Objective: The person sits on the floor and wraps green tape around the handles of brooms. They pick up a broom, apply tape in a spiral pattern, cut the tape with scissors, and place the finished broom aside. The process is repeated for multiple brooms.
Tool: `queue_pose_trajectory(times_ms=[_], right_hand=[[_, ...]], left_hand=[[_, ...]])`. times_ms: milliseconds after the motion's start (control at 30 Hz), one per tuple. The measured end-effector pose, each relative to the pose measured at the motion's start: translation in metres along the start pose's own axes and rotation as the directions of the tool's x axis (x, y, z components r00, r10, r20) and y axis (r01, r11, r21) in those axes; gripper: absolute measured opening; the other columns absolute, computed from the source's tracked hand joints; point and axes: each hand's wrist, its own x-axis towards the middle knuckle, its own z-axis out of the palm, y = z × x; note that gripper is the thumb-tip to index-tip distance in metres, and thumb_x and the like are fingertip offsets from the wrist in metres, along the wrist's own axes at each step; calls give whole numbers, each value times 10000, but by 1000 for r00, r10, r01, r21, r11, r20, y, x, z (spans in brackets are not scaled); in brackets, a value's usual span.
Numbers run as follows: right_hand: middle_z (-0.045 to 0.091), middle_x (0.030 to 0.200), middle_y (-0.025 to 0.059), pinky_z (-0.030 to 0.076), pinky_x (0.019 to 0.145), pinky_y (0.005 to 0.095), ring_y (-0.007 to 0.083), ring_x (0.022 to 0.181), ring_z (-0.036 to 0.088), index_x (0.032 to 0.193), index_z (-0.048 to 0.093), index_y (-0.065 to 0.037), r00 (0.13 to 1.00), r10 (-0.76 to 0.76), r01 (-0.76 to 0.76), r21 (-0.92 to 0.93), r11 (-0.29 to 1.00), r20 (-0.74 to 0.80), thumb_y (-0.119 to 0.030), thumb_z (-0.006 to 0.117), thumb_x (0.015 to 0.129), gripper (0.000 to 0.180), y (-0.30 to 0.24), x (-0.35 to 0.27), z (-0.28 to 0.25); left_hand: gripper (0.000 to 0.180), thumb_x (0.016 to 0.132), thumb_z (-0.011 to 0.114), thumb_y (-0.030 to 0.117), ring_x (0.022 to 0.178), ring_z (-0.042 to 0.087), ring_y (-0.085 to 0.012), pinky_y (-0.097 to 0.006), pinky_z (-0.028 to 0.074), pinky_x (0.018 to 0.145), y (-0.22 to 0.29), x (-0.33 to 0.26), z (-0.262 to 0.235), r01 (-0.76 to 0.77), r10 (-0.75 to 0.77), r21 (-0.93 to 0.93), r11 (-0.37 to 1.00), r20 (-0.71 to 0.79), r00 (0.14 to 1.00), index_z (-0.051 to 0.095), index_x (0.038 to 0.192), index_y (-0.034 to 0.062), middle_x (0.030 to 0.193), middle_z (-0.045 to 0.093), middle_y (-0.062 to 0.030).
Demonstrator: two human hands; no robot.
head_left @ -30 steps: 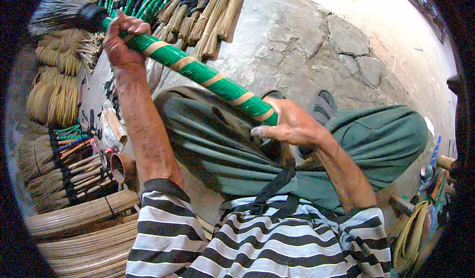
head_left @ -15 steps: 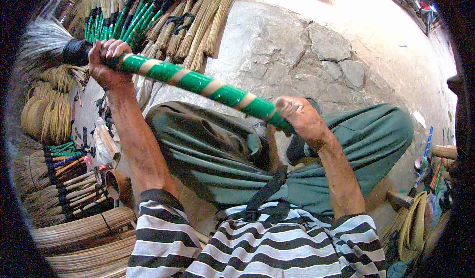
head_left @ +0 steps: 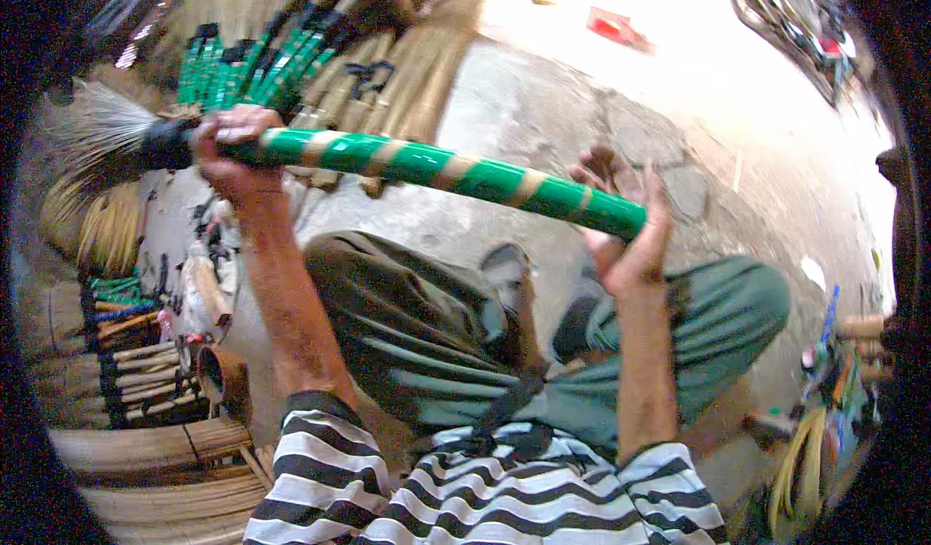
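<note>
A broom [head_left: 436, 167] lies crosswise in front of me, its handle wrapped in green with slanting tan bands. My left hand [head_left: 238, 147] is closed around the handle beside the black binding [head_left: 167, 144]. Beyond that binding, pale bristles [head_left: 102, 128] fan out to the left. At the handle's other end is my right hand [head_left: 635, 230], its fingers spread apart and its palm against the tip rather than wrapped round it. Both hands are held above my crossed legs.
Several finished brooms with green handles [head_left: 228, 70] and straw bundles [head_left: 412, 89] lie at the far left. More wooden-handled brooms [head_left: 160, 380] and cane bundles [head_left: 165, 487] are to my left. A red object [head_left: 616, 26] and a motorcycle [head_left: 795, 36] are farther off.
My right hand has loosened from its grip and opened against the handle's end. The broom's right end has shifted to the right and up. My left hand keeps its hold.
</note>
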Motion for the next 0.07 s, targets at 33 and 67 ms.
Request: queue_pose_trajectory(times_ms=[33, 67], right_hand=[[655, 1328, 149, 429, 1143, 517, 313, 1248, 626, 1400, 588, -1, 995, 78, -82, -60, 995, -59, -545, 482, 1055, 653, -8, 6, 7], [660, 1316, 131, 424, 1152, 462, 290, 1250, 626, 1382, 601, 6, 993, -22, -33, -456, 890, -114, -517, 508, 1053, 625, -12, 7, 15]], left_hand=[[200, 834, 676, 113, 556, 503, -116, -312, 485, 605, 1, 1, -4, 9, -10, -26, 1000, -42, 999, 520, 709, 122, 636, 488, 36], [204, 830, 671, 117, 544, 498, -123, -319, 482, 599, -1, 1, -8, -12, 11, -6, 1000, -70, 997, 516, 699, 131, 624, 482, 39]])
